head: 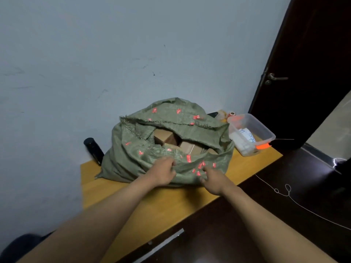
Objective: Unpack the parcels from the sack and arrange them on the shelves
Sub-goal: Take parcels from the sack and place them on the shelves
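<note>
On the yellow wooden table (161, 209) against the pale wall lies one green woven sack (144, 156), its mouth gaping upward. The sack bears scattered small red printed marks, too blurred to read. Inside the opening, brown cardboard parcels (188, 146) show; about three can be made out, though the cloth hides the rest, so the full count cannot be told. To the sack's right stands one clear plastic bin (263, 132) with orange latches, holding white papers with blue writing that is illegible. Behind the bin sit one yellowish tape roll (221, 114) and one small orange-topped spool (231, 114). One black cylindrical bottle (94, 150) stands at the sack's left, beside the wall. A dark door (311, 69) with a metal lever handle stands at the right.

Both bare forearms reach forward over the table. The left hand (164, 172) has its fingers curled into the sack's near rim, gripping the cloth. The right hand (213, 179) rests on the sack's near side, fingers fairly straight and pressed against the fabric, holding nothing.
</note>
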